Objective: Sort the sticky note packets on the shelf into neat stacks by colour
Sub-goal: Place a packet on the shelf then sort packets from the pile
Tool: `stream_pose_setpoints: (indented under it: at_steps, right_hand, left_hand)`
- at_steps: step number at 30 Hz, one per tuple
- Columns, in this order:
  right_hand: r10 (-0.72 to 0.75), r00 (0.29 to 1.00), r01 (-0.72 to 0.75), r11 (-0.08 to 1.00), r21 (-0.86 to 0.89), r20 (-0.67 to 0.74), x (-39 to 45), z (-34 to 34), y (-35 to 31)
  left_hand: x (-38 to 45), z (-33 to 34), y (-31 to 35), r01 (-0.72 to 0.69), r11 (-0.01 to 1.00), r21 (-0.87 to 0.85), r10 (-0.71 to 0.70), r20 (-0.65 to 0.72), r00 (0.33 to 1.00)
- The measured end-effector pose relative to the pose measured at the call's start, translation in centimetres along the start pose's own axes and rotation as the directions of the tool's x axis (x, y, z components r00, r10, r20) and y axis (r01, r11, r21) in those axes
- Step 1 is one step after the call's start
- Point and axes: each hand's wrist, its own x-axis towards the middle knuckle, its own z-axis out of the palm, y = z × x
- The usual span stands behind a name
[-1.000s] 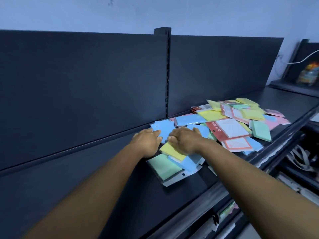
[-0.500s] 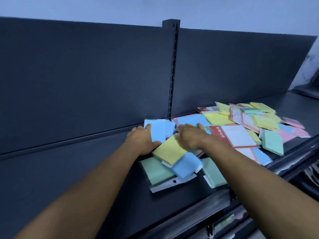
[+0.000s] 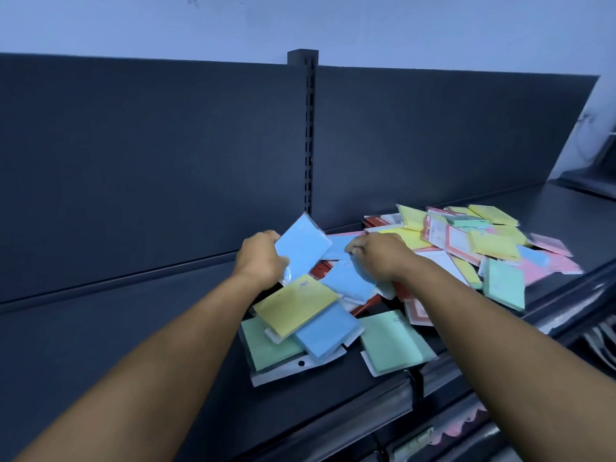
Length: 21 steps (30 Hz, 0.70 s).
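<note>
The person's left hand (image 3: 260, 260) holds a light-blue sticky note packet in clear plastic wrap (image 3: 301, 248), fingers curled round its left edge, the packet lifted and tilted above the dark grey metal shelf (image 3: 133, 331). The right hand (image 3: 378, 256) is just to its right, fingers curled down onto a second blue packet (image 3: 348, 281) lying at the near-left end of the pile; whether it truly grips that packet or only presses on it cannot be told.

Nearer than the hands lie a yellow packet (image 3: 295, 305) over a blue packet (image 3: 328, 331) and a green packet with a white hang tab (image 3: 266, 348), with a mint-green packet (image 3: 393, 341) to their right near the shelf's front edge. Farther right, a loose heap of yellow, pink, green and red-framed packets (image 3: 483, 241) spreads across the shelf, unsorted. A slotted upright post (image 3: 310, 135) divides the dark back panel behind.
</note>
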Motion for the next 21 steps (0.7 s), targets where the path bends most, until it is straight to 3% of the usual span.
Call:
stream_pose_setpoints:
  at_steps: [3,6,15,18,21]
  right_hand:
    - [0.035,0.988,-0.024,0.997,0.074,-0.151,0.5,-0.7,0.8]
    - [0.099,0.995,-0.099,0.994,-0.052,-0.003,1.4,-0.4,1.3]
    - [0.110,0.952,-0.088,0.992,-0.090,0.285,3.0,-1.3,2.2]
    - [0.094,0.974,-0.084,0.995,-0.054,0.208,3.2,-1.9,1.9]
    - [0.107,0.994,-0.109,0.992,0.067,0.033,3.1,-2.3,1.5]
  left_hand:
    - [0.4,0.0,0.5,-0.047,0.999,-0.028,0.046,-0.016,0.999]
    - [0.7,0.3,0.7,-0.070,0.997,-0.015,0.070,-0.016,0.997]
    - [1.3,0.5,0.5,-0.081,0.994,-0.067,0.082,0.011,0.997]
    - [1.2,0.3,0.3,-0.081,0.994,-0.075,0.082,0.006,0.997]
    - [1.0,-0.4,0.0,-0.077,0.993,-0.093,0.075,-0.019,0.997]
